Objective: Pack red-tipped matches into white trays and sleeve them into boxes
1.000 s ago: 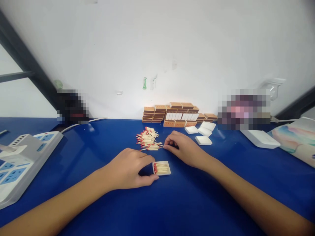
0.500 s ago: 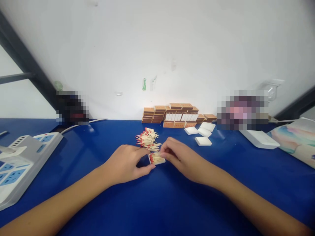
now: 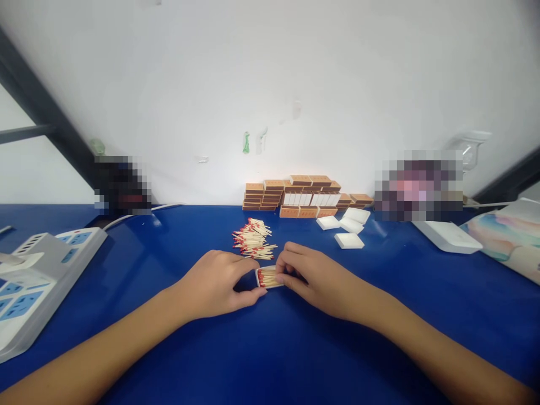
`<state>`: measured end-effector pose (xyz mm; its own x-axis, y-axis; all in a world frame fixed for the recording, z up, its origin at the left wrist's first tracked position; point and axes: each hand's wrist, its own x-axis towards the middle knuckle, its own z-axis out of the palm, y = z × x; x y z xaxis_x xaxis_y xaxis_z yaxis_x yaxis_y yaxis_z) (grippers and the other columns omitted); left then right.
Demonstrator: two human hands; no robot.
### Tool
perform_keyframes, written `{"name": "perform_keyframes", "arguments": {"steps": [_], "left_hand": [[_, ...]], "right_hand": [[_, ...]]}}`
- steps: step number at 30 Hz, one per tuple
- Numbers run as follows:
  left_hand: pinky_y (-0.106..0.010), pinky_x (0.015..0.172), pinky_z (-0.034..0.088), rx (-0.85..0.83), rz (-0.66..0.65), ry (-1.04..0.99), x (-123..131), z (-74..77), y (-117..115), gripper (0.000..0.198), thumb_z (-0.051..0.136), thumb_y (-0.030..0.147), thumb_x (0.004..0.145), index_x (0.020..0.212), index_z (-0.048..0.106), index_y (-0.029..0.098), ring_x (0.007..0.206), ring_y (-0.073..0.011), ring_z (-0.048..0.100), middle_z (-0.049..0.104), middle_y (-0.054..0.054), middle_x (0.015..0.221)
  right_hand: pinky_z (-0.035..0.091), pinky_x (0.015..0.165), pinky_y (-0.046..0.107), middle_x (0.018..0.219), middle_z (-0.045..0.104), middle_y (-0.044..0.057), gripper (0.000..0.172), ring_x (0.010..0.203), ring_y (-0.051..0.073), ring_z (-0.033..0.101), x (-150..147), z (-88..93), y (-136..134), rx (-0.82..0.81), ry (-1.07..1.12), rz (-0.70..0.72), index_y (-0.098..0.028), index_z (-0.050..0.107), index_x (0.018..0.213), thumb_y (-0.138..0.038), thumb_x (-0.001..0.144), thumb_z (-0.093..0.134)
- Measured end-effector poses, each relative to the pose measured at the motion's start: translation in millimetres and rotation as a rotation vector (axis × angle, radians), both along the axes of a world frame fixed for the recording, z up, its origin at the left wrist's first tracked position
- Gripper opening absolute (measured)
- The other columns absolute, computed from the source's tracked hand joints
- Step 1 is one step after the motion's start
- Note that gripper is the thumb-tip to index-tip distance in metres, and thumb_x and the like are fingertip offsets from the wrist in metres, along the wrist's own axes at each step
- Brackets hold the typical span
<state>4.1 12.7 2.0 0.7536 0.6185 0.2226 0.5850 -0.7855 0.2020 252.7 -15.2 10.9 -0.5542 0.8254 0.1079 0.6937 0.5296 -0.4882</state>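
Note:
A small white matchbox tray (image 3: 257, 279) lies on the blue table, filled with red-headed matches (image 3: 267, 276). My left hand (image 3: 219, 284) grips the tray's left end, with the index finger at its far corner and the thumb at its near corner. Over the right end, the fingers of my right hand (image 3: 301, 273) are pinched together at the match sticks and cover that part of the tray. Just beyond the tray is a loose pile of matches (image 3: 253, 239), most heads pointing left.
Stacked matchboxes (image 3: 310, 211) stand against the wall. Several white trays (image 3: 349, 241) lie right of the pile. A power strip (image 3: 80, 264) sits on the left; at the right are a white box (image 3: 449, 237) and a colourful package (image 3: 506, 233).
My right hand has moved slightly down and its fingertips now sit lower on the matches in the tray. My left hand stays at the tray's left end.

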Motion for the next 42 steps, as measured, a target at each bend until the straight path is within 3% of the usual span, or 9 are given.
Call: {"name": "perform_keyframes", "arguments": {"steps": [5, 11, 15, 19, 24, 31, 35, 40, 42], "left_hand": [[-0.027, 0.058, 0.038, -0.027, -0.052, 0.007, 3, 1.2, -2, 0.023, 0.066, 0.042, 0.092, 0.096, 0.070, 0.020, 0.059, -0.0142, 0.060, 0.066, 0.003, 0.068], [-0.028, 0.060, 0.042, -0.051, -0.129, 0.000, 8, 0.4, -12, 0.026, 0.066, 0.044, 0.093, 0.101, 0.071, 0.020, 0.062, -0.0152, 0.063, 0.067, 0.003, 0.071], [-0.029, 0.060, 0.042, 0.016, -0.073, -0.021, 5, 2.1, -10, 0.028, 0.065, 0.044, 0.093, 0.104, 0.071, 0.019, 0.062, -0.0162, 0.064, 0.069, 0.002, 0.072], [-0.029, 0.057, 0.039, 0.032, -0.030, 0.005, 3, 3.0, -7, 0.028, 0.065, 0.046, 0.092, 0.094, 0.071, 0.019, 0.060, -0.0163, 0.062, 0.067, 0.002, 0.069], [-0.029, 0.060, 0.040, -0.013, -0.100, 0.055, 5, 2.0, -11, 0.026, 0.064, 0.045, 0.093, 0.097, 0.069, 0.020, 0.065, -0.0168, 0.064, 0.070, 0.002, 0.075], [-0.029, 0.060, 0.040, 0.013, -0.081, 0.055, 4, 3.3, -7, 0.026, 0.062, 0.044, 0.095, 0.099, 0.069, 0.020, 0.063, -0.0166, 0.064, 0.071, 0.002, 0.075], [-0.031, 0.061, 0.041, 0.044, -0.078, 0.067, 4, 1.4, -7, 0.027, 0.062, 0.046, 0.094, 0.095, 0.068, 0.019, 0.067, -0.0180, 0.066, 0.071, 0.001, 0.075], [-0.030, 0.062, 0.042, 0.048, -0.075, 0.060, 4, -1.0, -7, 0.028, 0.062, 0.046, 0.094, 0.098, 0.070, 0.020, 0.073, -0.0201, 0.070, 0.074, 0.000, 0.080], [-0.031, 0.063, 0.044, 0.042, -0.077, 0.055, 4, -0.9, -7, 0.027, 0.063, 0.046, 0.094, 0.100, 0.070, 0.020, 0.073, -0.0201, 0.071, 0.074, 0.000, 0.081]], "right_hand": [[0.042, 0.068, 0.028, 0.093, 0.058, 0.001, 0.015, 0.077, 0.013, 0.055, 3, -3.2, 6, 0.014, 0.089, -0.003, -0.021, 0.062, 0.091, -0.024, 0.103, 0.054], [0.044, 0.072, 0.031, 0.091, 0.057, 0.002, 0.006, 0.079, 0.016, 0.055, 17, -20.6, 29, 0.137, 0.133, -0.137, -0.022, 0.065, 0.098, -0.026, 0.100, 0.062], [0.047, 0.079, 0.034, 0.093, 0.058, 0.003, 0.010, 0.088, 0.019, 0.056, 10, -28.3, 36, 0.169, 0.172, -0.139, -0.022, 0.065, 0.099, -0.029, 0.095, 0.070], [0.046, 0.082, 0.036, 0.095, 0.059, 0.004, 0.006, 0.094, 0.021, 0.054, -6, -31.0, 35, 0.239, 0.160, -0.078, -0.022, 0.065, 0.098, -0.024, 0.095, 0.070], [0.045, 0.080, 0.034, 0.093, 0.059, 0.003, 0.007, 0.092, 0.020, 0.054, -10, -31.0, 36, 0.209, 0.153, -0.067, -0.021, 0.064, 0.091, -0.024, 0.095, 0.070], [0.043, 0.076, 0.033, 0.090, 0.059, 0.004, 0.012, 0.088, 0.020, 0.053, -7, -28.6, 36, 0.183, 0.065, -0.084, -0.020, 0.060, 0.087, -0.020, 0.099, 0.063], [0.043, 0.076, 0.033, 0.092, 0.061, 0.005, 0.014, 0.087, 0.020, 0.055, 6, -21.4, 33, 0.157, -0.004, -0.121, -0.021, 0.059, 0.088, -0.025, 0.101, 0.058], [0.041, 0.068, 0.033, 0.085, 0.062, 0.004, 0.031, 0.074, 0.018, 0.056, 23, -12.5, 31, 0.037, -0.083, -0.187, -0.021, 0.057, 0.078, -0.037, 0.104, 0.051], [0.043, 0.072, 0.033, 0.089, 0.063, 0.004, 0.027, 0.079, 0.019, 0.058, 25, -11.6, 31, 0.031, -0.031, -0.161, -0.021, 0.060, 0.084, -0.033, 0.105, 0.047]]}}
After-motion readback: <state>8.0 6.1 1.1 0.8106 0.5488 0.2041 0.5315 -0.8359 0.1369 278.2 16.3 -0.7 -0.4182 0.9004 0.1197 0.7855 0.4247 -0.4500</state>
